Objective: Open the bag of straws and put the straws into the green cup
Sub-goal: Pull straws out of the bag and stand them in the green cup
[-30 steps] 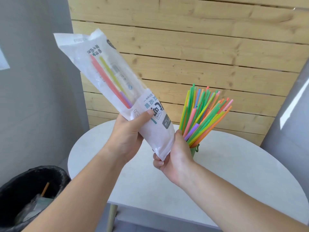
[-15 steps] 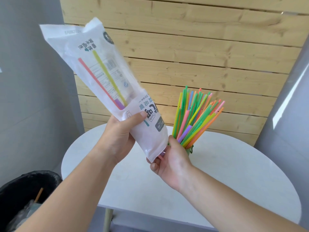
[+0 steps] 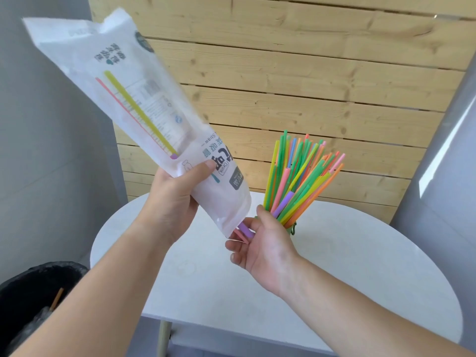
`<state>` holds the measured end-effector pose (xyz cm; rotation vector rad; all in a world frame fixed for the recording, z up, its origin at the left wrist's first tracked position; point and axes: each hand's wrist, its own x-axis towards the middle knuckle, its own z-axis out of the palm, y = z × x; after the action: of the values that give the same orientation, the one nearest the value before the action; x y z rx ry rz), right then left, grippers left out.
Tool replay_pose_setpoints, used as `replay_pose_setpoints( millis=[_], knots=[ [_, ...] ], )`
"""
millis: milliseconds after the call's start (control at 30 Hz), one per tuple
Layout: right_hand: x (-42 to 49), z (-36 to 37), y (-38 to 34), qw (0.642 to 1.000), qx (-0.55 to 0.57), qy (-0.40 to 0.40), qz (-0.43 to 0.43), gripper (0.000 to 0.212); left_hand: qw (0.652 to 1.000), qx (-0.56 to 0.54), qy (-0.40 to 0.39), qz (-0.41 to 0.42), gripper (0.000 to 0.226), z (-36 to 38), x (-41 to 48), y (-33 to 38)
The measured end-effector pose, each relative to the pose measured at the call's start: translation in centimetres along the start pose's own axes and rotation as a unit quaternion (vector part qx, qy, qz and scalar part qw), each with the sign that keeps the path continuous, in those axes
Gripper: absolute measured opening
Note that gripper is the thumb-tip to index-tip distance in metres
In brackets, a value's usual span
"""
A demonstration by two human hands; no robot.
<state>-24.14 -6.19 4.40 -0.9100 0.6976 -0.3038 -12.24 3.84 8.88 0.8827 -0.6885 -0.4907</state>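
My left hand (image 3: 172,202) grips the white straw bag (image 3: 116,73) around its lower half, tilted with the open end down and to the right. A yellow-green straw (image 3: 139,114) and a pink one show through the plastic. A purple and a pink straw end (image 3: 243,230) poke out of the bag's mouth onto the fingers of my right hand (image 3: 265,243), which is cupped palm up just below it, thumb apart. Behind that hand stands the green cup (image 3: 292,228), mostly hidden, with a fan of many coloured straws (image 3: 301,181) in it.
A round white table (image 3: 347,274) lies below both hands. A black-lined waste bin (image 3: 25,300) with wrappers and a stick in it sits on the floor at the lower left. A wooden plank wall (image 3: 283,73) rises behind the table.
The bag has been raised and tilted steeper. The straws inside slid down, and two ends now stick out of its mouth onto my right hand's fingers, which have let go of the bag's end.
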Motion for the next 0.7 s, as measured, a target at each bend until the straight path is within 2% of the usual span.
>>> replay_pose_setpoints(
  millis=[300, 500, 700],
  knots=[
    [-0.21, 0.05, -0.17, 0.998, 0.042, -0.039, 0.005, 0.027, 1.0, -0.002, -0.02, -0.001, 0.032, -0.16, -0.24, 0.57],
    [-0.25, -0.39, -0.33, 0.995, 0.091, -0.033, -0.015, 0.046, 1.0, -0.005, -0.008, -0.002, 0.041, -0.6, -0.15, 0.55],
    [-0.7, 0.16, -0.42, 0.995, 0.093, -0.043, -0.004, 0.043, 0.999, -0.006, -0.031, -0.011, 0.03, 0.06, -0.35, 0.22]
  ],
)
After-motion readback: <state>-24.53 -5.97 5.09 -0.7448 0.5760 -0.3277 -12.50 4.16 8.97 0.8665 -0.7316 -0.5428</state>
